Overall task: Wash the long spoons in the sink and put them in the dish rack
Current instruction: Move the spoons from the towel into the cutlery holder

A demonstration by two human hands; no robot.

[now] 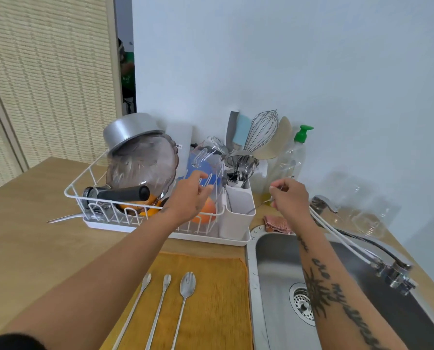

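Observation:
Three long spoons (pixel 160 306) lie side by side on an orange cloth (pixel 218 299) left of the steel sink (pixel 274 269). My right hand (pixel 290 198) is above the sink's back left corner. It pinches the thin handle of another long spoon (pixel 257 206), which slants down-left in front of the white cutlery holder (pixel 238 213). My left hand (pixel 185 200) reaches over the right end of the white wire dish rack (pixel 69 193). Its fingers are curled and apart, with nothing visible in them. A spoon bowl (pixel 223 181) shows just past those fingertips at the holder's edge.
The rack holds a metal pot (pixel 130 130), a glass bowl (pixel 140 165), a black-handled tool (pixel 125 193) and orange and blue dishes. A whisk (pixel 261 130) and cutlery stand in the holder. A soap bottle (pixel 293 157), a pink cloth (pixel 276 223) and the faucet (pixel 392 271) surround the sink.

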